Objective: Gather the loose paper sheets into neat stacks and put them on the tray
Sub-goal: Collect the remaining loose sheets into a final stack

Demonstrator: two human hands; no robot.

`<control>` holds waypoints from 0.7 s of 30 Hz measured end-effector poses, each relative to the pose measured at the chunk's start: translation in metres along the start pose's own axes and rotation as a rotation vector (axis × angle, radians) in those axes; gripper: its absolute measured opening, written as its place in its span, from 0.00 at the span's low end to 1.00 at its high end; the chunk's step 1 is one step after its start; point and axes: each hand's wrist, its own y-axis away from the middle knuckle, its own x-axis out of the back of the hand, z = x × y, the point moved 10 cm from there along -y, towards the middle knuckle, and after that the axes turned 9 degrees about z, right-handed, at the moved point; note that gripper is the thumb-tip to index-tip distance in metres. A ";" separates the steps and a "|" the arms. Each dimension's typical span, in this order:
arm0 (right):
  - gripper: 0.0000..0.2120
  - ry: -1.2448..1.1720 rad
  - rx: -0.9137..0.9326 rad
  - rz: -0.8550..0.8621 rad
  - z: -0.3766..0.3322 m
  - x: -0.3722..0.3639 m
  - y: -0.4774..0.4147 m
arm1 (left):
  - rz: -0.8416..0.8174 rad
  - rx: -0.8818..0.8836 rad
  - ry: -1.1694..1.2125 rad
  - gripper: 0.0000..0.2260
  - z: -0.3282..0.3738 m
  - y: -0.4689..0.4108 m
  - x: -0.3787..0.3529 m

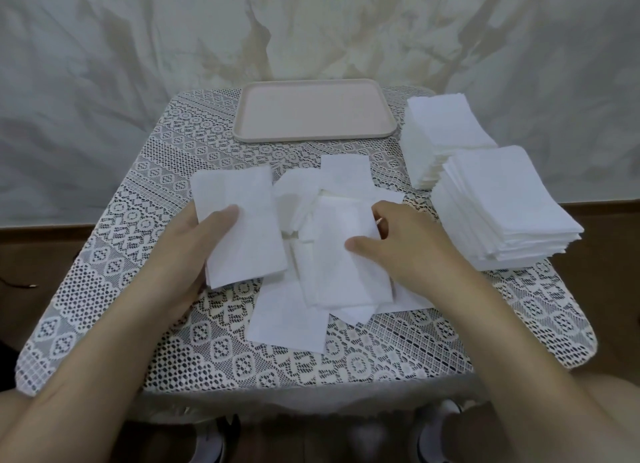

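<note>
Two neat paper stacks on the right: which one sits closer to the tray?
The far stack, just off the right edge of the tray. The near stack lies in front of it, closer to the person.

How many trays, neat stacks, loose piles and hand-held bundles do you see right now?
pink tray: 1
neat stacks: 2, far stack and near stack
loose pile: 1
held bundle in left hand: 1
Total: 5

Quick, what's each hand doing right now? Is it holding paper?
Left hand: holds a small bunch of sheets, thumb on top.
Right hand: pinches the top sheet of the loose pile.
</note>
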 end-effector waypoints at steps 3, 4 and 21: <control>0.14 0.051 0.043 0.007 -0.008 -0.006 -0.002 | 0.008 -0.002 0.008 0.10 0.001 -0.001 0.002; 0.14 0.072 0.050 0.018 -0.008 -0.007 -0.004 | 0.007 -0.003 0.005 0.10 0.001 -0.002 0.003; 0.18 -0.120 0.109 -0.028 -0.014 -0.008 -0.012 | -0.006 -0.005 -0.001 0.13 -0.003 -0.005 0.005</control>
